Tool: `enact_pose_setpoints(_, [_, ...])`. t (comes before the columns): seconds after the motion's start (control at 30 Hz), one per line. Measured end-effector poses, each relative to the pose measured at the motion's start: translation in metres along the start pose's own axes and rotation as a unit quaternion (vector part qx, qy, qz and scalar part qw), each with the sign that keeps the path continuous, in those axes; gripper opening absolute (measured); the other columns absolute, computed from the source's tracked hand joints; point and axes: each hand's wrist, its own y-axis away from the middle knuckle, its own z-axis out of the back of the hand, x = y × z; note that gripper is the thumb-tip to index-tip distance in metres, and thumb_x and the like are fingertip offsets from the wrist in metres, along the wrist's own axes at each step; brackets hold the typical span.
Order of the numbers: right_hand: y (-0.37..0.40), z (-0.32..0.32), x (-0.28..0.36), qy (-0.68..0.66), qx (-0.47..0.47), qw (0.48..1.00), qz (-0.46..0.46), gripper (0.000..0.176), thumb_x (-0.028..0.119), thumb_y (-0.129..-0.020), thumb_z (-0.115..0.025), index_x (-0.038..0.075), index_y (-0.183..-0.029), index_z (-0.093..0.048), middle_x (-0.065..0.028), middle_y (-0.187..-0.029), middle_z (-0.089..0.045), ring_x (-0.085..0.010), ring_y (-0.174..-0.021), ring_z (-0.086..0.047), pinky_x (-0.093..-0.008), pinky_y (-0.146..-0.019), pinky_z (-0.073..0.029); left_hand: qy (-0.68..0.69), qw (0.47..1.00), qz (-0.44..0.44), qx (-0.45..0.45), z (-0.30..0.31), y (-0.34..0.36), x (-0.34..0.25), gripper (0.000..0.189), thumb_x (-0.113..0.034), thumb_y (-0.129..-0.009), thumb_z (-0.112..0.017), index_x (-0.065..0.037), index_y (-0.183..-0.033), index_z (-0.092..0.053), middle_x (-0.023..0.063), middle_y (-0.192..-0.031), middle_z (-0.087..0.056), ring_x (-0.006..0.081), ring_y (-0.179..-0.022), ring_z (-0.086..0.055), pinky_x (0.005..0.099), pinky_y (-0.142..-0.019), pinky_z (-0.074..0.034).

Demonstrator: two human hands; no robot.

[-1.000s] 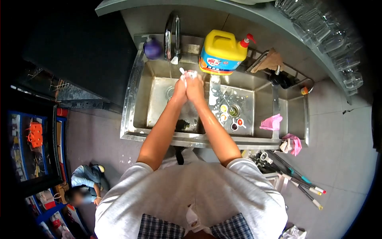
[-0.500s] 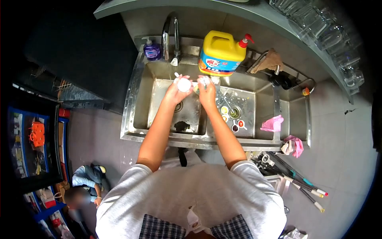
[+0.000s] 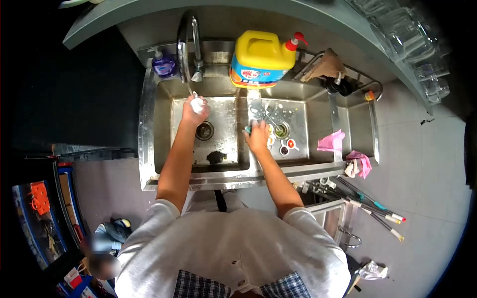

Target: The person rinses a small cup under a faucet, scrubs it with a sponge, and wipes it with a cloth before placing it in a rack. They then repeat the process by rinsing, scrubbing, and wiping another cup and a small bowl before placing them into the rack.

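Note:
My left hand [image 3: 194, 115] is closed on a small white spoon [image 3: 197, 105] with a round bowl, below the tall curved faucet [image 3: 185, 49] over the left basin [image 3: 218, 116]. My right hand [image 3: 258, 138] reaches over the divider to the edge of the right basin. A bit of teal [image 3: 248, 129] shows at its thumb side; I cannot tell what it belongs to. Right beside these fingers lie small white spoons with coloured contents, among them a red one [image 3: 291, 143] and a dark one [image 3: 284, 150]. A drain with green scraps [image 3: 281, 130] is close by.
Behind the basins stand a yellow detergent jug [image 3: 263, 52] with a red pump and a purple soap bottle [image 3: 163, 64]. Pink cloths [image 3: 331, 141] hang at the right. Glasses [image 3: 405, 42] line the shelf above. A person [image 3: 107, 243] crouches at the lower left.
My hands have moved apart: the left went under the faucet with the white spoon, the right came down and right toward the spoons in the right basin. The view has shifted slightly.

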Motion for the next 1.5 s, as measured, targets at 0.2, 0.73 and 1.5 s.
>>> enact_pose_setpoints(0.2, [-0.006,0.011,0.016,0.009,-0.088,0.996,0.013,0.043,0.034,-0.072,-0.069,0.006,-0.104,-0.057,-0.0174,-0.117,-0.046,-0.0366,-0.109,-0.041,-0.0483,-0.091,-0.033,0.134,0.988,-0.069,-0.018,-0.01,0.0,-0.01,0.027,-0.028,-0.087,-0.057,-0.005,-0.099,-0.055,0.0098,-0.089,-0.056,0.0231,-0.081,-0.055,0.0341,-0.071,-0.051])
enact_pose_setpoints(0.73, [-0.181,0.016,0.198,-0.26,0.004,0.949,0.18,0.013,0.01,-0.077,-0.056,0.005,-0.085,-0.065,-0.0196,-0.084,-0.063,-0.0391,-0.083,-0.059,-0.0442,-0.074,-0.046,-0.333,0.936,-0.086,-0.076,-0.023,0.042,-0.036,0.03,-0.001,-0.081,-0.061,0.001,-0.109,-0.051,0.0138,-0.099,-0.061,0.0305,-0.09,-0.063,0.0339,-0.073,-0.056])
enact_pose_setpoints(1.5, [-0.077,-0.038,0.215,-0.36,-0.075,0.922,0.12,0.024,0.02,-0.087,-0.051,0.0,-0.078,-0.061,-0.0242,-0.076,-0.057,-0.0438,-0.073,-0.054,-0.0467,-0.064,-0.043,-0.028,0.989,-0.141,-0.027,0.065,0.005,0.019,0.038,-0.025,-0.092,-0.042,-0.006,-0.124,-0.042,0.0107,-0.113,-0.055,0.0262,-0.099,-0.056,0.0426,-0.084,-0.047])
